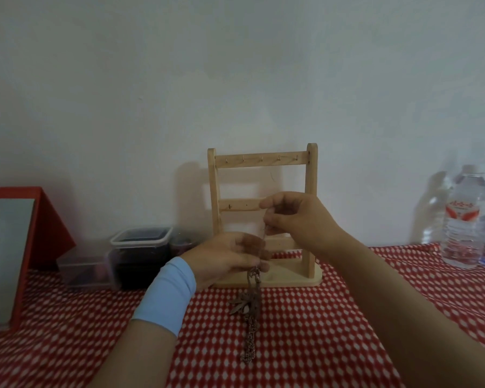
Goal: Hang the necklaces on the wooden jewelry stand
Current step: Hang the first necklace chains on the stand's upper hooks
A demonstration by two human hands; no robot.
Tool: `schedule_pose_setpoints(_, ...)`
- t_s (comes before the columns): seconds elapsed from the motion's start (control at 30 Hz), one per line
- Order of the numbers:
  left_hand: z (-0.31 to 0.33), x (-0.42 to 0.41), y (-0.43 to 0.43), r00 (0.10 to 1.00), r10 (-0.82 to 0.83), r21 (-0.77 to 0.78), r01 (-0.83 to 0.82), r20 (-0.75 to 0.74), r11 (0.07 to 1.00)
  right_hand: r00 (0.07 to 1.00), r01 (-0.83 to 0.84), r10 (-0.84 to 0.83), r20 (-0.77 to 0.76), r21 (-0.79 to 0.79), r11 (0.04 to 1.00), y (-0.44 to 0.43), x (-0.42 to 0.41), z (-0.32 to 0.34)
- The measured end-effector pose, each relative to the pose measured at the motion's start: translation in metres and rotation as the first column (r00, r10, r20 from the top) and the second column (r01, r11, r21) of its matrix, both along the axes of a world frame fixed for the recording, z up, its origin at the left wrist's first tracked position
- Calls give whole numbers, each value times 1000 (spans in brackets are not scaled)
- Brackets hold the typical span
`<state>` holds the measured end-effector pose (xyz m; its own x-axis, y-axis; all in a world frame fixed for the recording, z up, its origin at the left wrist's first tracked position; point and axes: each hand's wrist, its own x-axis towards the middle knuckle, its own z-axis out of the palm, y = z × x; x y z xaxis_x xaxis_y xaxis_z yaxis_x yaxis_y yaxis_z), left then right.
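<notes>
Head view is showing both hands before the wooden jewelry stand (261,208): left hand (230,256) fingers pinching a necklace (252,309) dangling toward 6 o'clock, right hand (294,217) fingers pinching its upper end.

A pale blue cuff (167,296), smooth and close-fitting, wraps the wrist just behind the left hand (224,254); beyond it the forearm is bare. The right hand (294,217) has nothing worn behind it, wrist and forearm uncovered.

tubs (140,256) left — bottle (468,217) right
</notes>
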<state>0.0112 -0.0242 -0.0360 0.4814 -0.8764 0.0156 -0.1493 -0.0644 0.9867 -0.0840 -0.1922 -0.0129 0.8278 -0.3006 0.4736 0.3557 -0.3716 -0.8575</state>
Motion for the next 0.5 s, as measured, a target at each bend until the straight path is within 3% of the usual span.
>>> schedule_pose_setpoints(0.1,-5,1,2,990,-66,158,46,125,986,998,8,-12,62,61,998,-1,-2,4)
schedule_pose_setpoints(0.2,-3,4,5,983,-7,191,-30,186,981,999,39,-40,32,27,999,-7,-8,7)
schedule_pose_setpoints(0.27,0,10,10,959,53,199,-112,278,974,995,46,-59,-79,-156,987,-13,-15,10)
schedule_pose_setpoints(0.37,8,17,18,867,153,197,-273,474,942,937,-115,-76,-340,-507,854,-17,-21,16)
schedule_pose_setpoints(0.43,13,13,19,845,216,114,-308,490,945,889,-247,-47,-456,-561,790,-12,-21,16)
schedule_pose_setpoints(0.5,19,5,18,841,263,16,-306,473,952,875,-289,-15,-484,-547,786,-7,-17,13)
